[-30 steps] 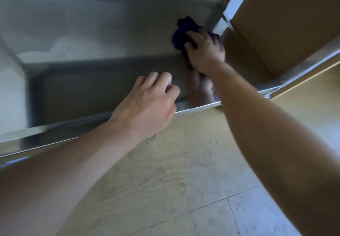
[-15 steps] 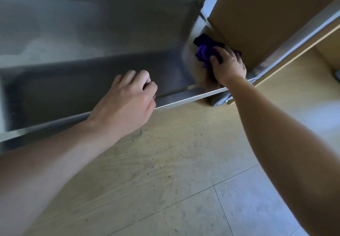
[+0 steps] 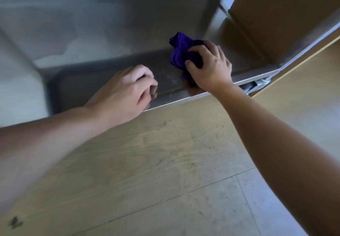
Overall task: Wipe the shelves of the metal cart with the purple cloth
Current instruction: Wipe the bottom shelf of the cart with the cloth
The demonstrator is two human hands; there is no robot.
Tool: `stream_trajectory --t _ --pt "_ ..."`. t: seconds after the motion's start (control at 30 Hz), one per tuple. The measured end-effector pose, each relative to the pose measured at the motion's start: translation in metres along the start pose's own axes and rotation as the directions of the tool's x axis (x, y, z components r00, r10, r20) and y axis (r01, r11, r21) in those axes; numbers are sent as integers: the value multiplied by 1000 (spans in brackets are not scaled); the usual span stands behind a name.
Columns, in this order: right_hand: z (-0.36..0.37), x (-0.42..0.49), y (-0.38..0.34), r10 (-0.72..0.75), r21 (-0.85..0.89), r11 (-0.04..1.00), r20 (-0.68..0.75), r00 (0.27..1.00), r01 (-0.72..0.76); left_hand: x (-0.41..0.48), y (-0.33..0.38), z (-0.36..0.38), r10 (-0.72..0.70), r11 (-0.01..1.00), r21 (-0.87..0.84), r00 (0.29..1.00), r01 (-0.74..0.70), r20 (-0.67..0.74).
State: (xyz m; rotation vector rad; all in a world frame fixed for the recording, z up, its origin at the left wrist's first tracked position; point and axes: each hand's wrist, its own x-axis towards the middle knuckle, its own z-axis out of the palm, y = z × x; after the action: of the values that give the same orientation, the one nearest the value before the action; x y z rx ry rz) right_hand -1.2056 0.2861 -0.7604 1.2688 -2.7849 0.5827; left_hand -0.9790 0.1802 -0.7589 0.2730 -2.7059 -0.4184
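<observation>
Just one view for us here: a wide-angle head cam, looking forward and down, tilted a bit, sitting close in on the metal cart [image 3: 139, 20] and its lower shelf [image 3: 103, 81], with the floor [image 3: 165, 171] filling the bottom half of our frame.

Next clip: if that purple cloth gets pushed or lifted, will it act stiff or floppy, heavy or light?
The purple cloth looks floppy: it is bunched into soft folds under the right hand. It is probably light, since that one hand gathers it whole. On the smooth, shiny metal shelf it would likely slide easily.
</observation>
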Motion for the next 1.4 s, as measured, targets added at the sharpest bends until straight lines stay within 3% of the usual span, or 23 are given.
stream_trajectory --t 0.23,0.33,0.43,0.53,0.63,0.73,0.83,0.97,1.1,1.17,1.3,1.4 --pt "23 24 -61 39 -40 999 117 992 -35 -86 -52 -64 34 980 186 985 -66 172" --pt "41 21 -124 -149 -36 987 197 969 160 -102 -58 -68 -23 984 176 985 -7 170" --pt "58 -2 -173 -385 12 919 254 887 395 -106 -58 -64 -64 989 141 991 47 115" --pt "60 -6 -171 -457 26 885 228 860 464 -108 -56 -63 -67 990 131 994 56 81" --pt "51 20 -130 -358 -14 930 176 917 366 -106 -55 -62 -56 990 134 997 48 61" --pt "33 45 -73 -116 -69 990 131 985 126 -102 -54 -59 -49 991 130 998 43 43" --pt "19 42 -40 36 -78 997 126 991 -26 -98 -52 -55 -45 991 127 998 41 33" --pt "29 7 -73 9 -88 996 88 996 -1 -94 -52 -51 -35 991 128 999 32 24" --pt "45 -60 -136 -334 -31 941 86 939 337 -93 -53 -51 -38 991 131 999 35 20" --pt "48 -80 -146 -416 -12 908 95 904 419 -93 -54 -51 -36 991 131 999 33 20" --pt "39 -63 -111 -362 -23 931 51 931 364 -94 -53 -53 -35 994 108 999 33 11" --pt "25 -29 -63 -124 -72 990 15 992 125 -94 -52 -54 -38 993 110 999 37 5"
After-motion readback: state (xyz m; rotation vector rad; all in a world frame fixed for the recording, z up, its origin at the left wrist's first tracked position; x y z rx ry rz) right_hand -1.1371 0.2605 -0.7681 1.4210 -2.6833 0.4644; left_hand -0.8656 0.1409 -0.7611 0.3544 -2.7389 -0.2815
